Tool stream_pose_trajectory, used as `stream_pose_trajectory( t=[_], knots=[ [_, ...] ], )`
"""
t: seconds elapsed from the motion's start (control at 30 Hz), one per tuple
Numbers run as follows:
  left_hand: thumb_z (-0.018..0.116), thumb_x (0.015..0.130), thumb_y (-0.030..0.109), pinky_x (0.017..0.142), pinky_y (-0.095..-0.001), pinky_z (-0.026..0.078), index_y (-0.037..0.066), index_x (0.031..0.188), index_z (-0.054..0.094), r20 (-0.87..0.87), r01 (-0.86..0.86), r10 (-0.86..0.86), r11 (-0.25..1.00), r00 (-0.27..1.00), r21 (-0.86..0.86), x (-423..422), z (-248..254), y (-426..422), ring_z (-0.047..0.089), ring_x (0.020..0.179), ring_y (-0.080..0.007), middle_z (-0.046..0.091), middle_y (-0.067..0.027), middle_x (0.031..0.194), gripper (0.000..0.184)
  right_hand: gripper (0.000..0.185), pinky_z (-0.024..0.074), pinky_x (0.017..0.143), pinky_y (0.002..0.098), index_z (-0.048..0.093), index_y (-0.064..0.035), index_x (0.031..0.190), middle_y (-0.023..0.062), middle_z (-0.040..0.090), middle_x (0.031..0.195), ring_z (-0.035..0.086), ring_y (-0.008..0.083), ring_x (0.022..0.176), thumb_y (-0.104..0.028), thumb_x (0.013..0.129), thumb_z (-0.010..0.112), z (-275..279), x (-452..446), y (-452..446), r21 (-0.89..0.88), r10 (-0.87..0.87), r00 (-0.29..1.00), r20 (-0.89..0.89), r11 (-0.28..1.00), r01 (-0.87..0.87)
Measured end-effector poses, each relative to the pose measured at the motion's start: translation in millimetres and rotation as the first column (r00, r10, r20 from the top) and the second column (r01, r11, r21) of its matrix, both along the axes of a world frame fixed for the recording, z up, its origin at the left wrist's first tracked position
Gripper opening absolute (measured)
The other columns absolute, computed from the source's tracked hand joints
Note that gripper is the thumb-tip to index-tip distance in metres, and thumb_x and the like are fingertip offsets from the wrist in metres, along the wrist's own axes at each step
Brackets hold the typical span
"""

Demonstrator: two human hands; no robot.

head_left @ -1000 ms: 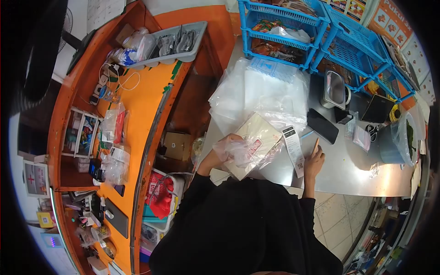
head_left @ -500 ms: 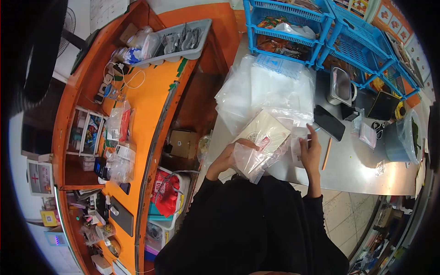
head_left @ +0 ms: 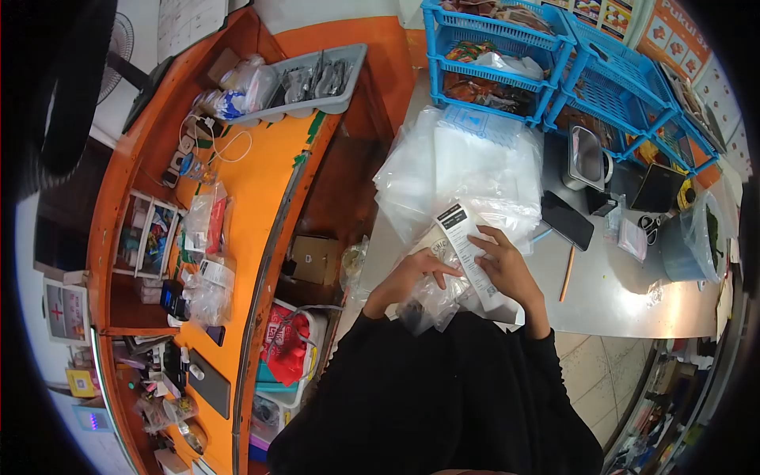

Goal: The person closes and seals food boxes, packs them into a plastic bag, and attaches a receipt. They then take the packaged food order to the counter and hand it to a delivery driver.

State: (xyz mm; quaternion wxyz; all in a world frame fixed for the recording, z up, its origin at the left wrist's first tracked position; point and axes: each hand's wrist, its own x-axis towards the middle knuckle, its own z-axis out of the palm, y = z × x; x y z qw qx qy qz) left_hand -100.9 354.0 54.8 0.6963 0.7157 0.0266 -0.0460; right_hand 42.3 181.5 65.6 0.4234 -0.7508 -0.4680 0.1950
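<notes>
My left hand point(head_left: 406, 279) grips a flat, pale printed packet point(head_left: 432, 241) in a clear plastic bag point(head_left: 431, 307), close to my body at the counter's front edge. Its index finger stretches across the front. A long white printed receipt point(head_left: 467, 244) with a black heading lies slantwise over the packet, covering much of it. My right hand point(head_left: 511, 273) holds the receipt along its right side, fingertips on the paper and thumb hidden. Just beyond both hands, a stack of clear plastic bags point(head_left: 495, 162) is spread on the metal counter point(head_left: 602, 301).
Blue basket racks point(head_left: 499, 71) stand behind the bags. To the right are a black phone point(head_left: 568, 220), an orange stick point(head_left: 567, 273), scissors point(head_left: 649, 229), a metal container point(head_left: 587, 157) and a lined bucket point(head_left: 691, 245). An orange shelf counter point(head_left: 261, 186) runs along the left.
My right hand has brought the receipt leftward from beside the packet onto its front. The packet now shows less, and my left hand still holds it.
</notes>
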Motion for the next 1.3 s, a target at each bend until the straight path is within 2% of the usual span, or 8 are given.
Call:
stream_pose_trajectory(
  t=[0.07, 0.13, 0.3, 0.4, 0.63, 0.83, 1.1, 1.3],
  knots=[
    [0.05, 0.077, 0.024, 0.088, -0.0345, 0.028, 0.004, 0.103, 0.057, -0.105, -0.031, 0.072, 0.935, 0.992, 0.354, 10.4, 29.3, -24.9, 0.044, 0.097, -0.0252, 0.053, -0.015, 0.094, 0.033, 0.037, 0.0446, 0.075, 0.0354, 0.054, -0.0077, 0.107, 0.0146, 0.041, 0.118, 0.052, 0.031, 0.094, 0.0, 0.071, 0.057, 3.7, -2.5, -2.6, -0.043, -0.042, 0.998, 0.041, 0.998, 0.044],
    [0.056, 0.075, 0.019, 0.089, -0.0376, 0.027, 0.004, 0.111, 0.051, 0.278, -0.279, 0.121, 0.711, 0.953, 0.645, 20.9, 18.9, -49.6, 0.04, 0.101, -0.0283, 0.045, -0.0177, 0.109, 0.039, 0.039, 0.045, 0.074, 0.036, 0.053, -0.0085, 0.109, 0.0159, 0.039, 0.118, 0.051, 0.0321, 0.094, -0.001, 0.071, 0.058, 3.5, -5.8, -5.8, -0.052, -0.099, 0.991, 0.091, 0.993, 0.104],
    [0.055, 0.075, 0.025, 0.092, -0.055, 0.018, 0.005, 0.12, 0.041, 0.362, -0.366, 0.073, 0.311, 0.929, 0.877, 32.3, -12.4, -83.8, 0.027, 0.118, -0.0349, 0.036, -0.0188, 0.122, 0.051, 0.047, 0.0425, 0.078, 0.0393, 0.048, -0.0119, 0.114, 0.0184, 0.041, 0.114, 0.048, 0.035, 0.096, -0.008, 0.07, 0.062, -13.6, -5.3, -19.6, 0.043, -0.26, 0.914, 0.311, 0.965, 0.26],
    [0.054, 0.075, 0.028, 0.093, -0.0596, 0.013, 0.005, 0.119, 0.043, 0.372, -0.38, 0.09, 0.324, 0.924, 0.867, 34.0, -14.0, -82.5, 0.025, 0.119, -0.0349, 0.037, -0.0184, 0.122, 0.051, 0.047, 0.041, 0.079, 0.0415, 0.047, -0.0136, 0.116, 0.0179, 0.043, 0.112, 0.047, 0.0352, 0.097, -0.017, 0.072, 0.062, -37.2, 0.3, -45.9, -0.015, -0.435, 0.846, 0.308, 0.887, 0.462],
    [0.056, 0.073, 0.03, 0.092, -0.06, 0.014, 0.006, 0.116, 0.047, 0.399, -0.42, 0.13, 0.267, 0.908, 0.867, 34.9, -8.5, -89.7, 0.03, 0.116, -0.0344, 0.043, -0.0161, 0.112, 0.05, 0.051, 0.0443, 0.068, 0.0418, 0.04, -0.0132, 0.119, 0.0167, 0.046, 0.108, 0.053, 0.0332, 0.085, -0.022, 0.072, 0.058, -129.2, 35.2, -145.1, -0.494, -0.665, 0.493, 0.561, 0.208, 0.844],
    [0.058, 0.072, 0.03, 0.093, -0.0574, 0.017, 0.01, 0.115, 0.049, 0.435, -0.474, 0.241, 0.138, 0.867, 0.869, 42.5, -15.5, -103.8, 0.033, 0.114, -0.0313, 0.045, -0.0123, 0.106, 0.048, 0.052, 0.0469, 0.066, 0.0359, 0.039, -0.0098, 0.121, 0.0143, 0.059, 0.081, 0.059, 0.0264, 0.071, -0.019, 0.074, 0.059, -129.6, 61.2, -164.4, -0.142, -0.719, 0.695, -0.026, 0.691, 0.709],
    [0.056, 0.073, 0.035, 0.093, -0.0539, 0.019, 0.012, 0.117, 0.048, 0.48, -0.517, 0.391, -0.011, 0.785, 0.856, 54.7, -12.5, -124.1, 0.033, 0.113, -0.0318, 0.038, -0.0147, 0.121, 0.05, 0.037, 0.0436, 0.063, 0.0302, 0.055, -0.0007, 0.101, 0.0134, 0.058, 0.073, 0.056, 0.0219, 0.067, -0.033, 0.082, 0.052, -143.1, 254.3, -206.6, 0.301, -0.849, 0.525, 0.066, 0.519, 0.8],
    [0.057, 0.072, 0.038, 0.094, -0.0547, 0.017, 0.011, 0.123, 0.041, 0.429, -0.417, 0.423, -0.125, 0.798, 0.9, 62.0, -10.5, -136.4, 0.027, 0.119, -0.0341, 0.03, -0.02, 0.128, 0.059, 0.045, 0.0404, 0.062, 0.0302, 0.062, -0.002, 0.088, 0.009, 0.056, 0.067, 0.051, 0.0182, 0.064, -0.045, 0.078, 0.053, -166.6, 356.0, -188.6, -0.097, -0.69, 0.682, -0.242, 0.717, 0.69]
  ],
)
